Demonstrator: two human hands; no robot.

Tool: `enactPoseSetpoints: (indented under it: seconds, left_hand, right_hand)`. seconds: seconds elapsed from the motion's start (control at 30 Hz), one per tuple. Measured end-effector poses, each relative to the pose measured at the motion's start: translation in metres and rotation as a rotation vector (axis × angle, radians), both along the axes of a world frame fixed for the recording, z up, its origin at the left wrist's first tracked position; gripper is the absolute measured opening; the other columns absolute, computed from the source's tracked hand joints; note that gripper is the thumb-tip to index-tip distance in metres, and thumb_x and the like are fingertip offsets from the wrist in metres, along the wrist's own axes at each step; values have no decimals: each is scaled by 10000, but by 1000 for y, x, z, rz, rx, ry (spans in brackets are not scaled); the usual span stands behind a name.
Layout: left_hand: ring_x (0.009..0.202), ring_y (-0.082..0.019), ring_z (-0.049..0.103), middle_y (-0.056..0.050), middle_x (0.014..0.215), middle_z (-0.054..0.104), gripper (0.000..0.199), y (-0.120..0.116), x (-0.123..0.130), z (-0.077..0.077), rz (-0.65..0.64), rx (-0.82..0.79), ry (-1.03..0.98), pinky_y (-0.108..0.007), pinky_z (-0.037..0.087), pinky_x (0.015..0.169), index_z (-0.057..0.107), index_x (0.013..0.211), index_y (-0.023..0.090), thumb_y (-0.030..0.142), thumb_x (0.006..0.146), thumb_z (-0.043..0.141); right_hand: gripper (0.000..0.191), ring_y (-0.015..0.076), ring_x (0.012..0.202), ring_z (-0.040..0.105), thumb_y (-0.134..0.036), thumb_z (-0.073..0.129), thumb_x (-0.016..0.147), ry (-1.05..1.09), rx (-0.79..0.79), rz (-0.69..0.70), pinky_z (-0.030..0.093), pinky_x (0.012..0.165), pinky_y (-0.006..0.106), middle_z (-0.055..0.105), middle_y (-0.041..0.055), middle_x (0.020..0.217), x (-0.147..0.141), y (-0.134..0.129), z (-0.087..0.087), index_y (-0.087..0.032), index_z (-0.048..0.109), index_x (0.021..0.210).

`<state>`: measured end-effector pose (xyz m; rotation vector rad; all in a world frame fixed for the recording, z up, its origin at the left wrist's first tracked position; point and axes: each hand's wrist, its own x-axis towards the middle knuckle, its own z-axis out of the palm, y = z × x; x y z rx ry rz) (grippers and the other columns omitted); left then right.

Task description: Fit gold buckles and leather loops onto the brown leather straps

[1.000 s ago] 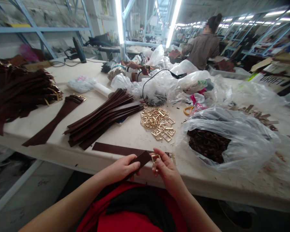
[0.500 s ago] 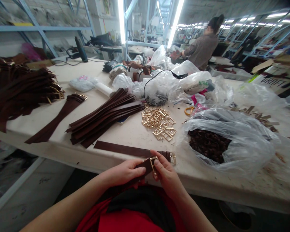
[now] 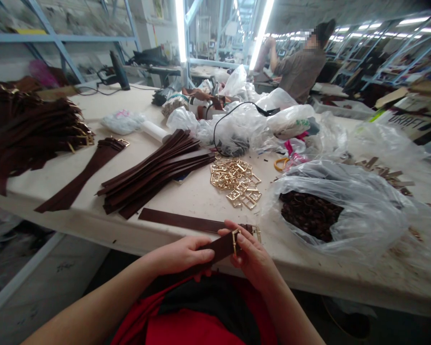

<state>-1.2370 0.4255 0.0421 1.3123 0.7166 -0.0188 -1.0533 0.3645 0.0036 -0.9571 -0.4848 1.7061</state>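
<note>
My left hand [image 3: 188, 256] grips a dark brown leather belt strap [image 3: 219, 248], thumb on top and fingers underneath. At the strap's end my right hand [image 3: 251, 251] pinches a gold buckle [image 3: 234, 243], which sits around the leather. Just beyond my hands another brown belt [image 3: 179, 220] lies along the table, its own gold buckle [image 3: 256, 233] partly behind my right fingers. A heap of loose gold buckles [image 3: 233, 177] lies further back. Right of it, a clear plastic bag [image 3: 369, 215] holds many small dark brown leather loops [image 3: 311, 215].
Brown straps [image 3: 154, 175] lie fanned on the table, beside a buckled bunch [image 3: 84, 175]. A large pile of belts [image 3: 32, 129] fills the left end. Plastic bags [image 3: 237, 124] and orange-handled scissors [image 3: 281, 164] lie behind. A co-worker [image 3: 301, 67] stands at the back.
The buckle has moved slightly up and right in my right hand, and more strap shows between my hands. In the background, the co-worker's arm has risen.
</note>
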Motion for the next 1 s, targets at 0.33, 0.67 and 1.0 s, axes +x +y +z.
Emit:
enactPoseSetpoints:
  seconds: [0.33,0.67,1.0]
  left_hand:
    - [904,-206,561,-5,859,658,327,5,-4,4,-65,270,-6,-256,410,800,618,1040,186,360,796,489]
    - [932,-177,542,-6,1023,623,318,1,1,9,-78,367,-35,-250,382,839,576,1108,199,295,848,420]
    - [562,-87,505,7,754,567,308,-4,10,-10,128,81,-52,-193,402,514,519,921,154,440,818,466]
  right_hand:
    - [412,32,479,415,-311,555,778,-141,7,134,310,409,154,631,56,1043,9,-3,4,-248,533,1184]
    - [482,22,442,345,-361,614,747,-113,6,166,245,393,163,617,21,903,2,-1,7,-275,484,1204]
    - [315,59,488,393,-369,666,679,-393,73,-177,306,453,201,571,-29,678,-31,-5,-14,-182,582,919]
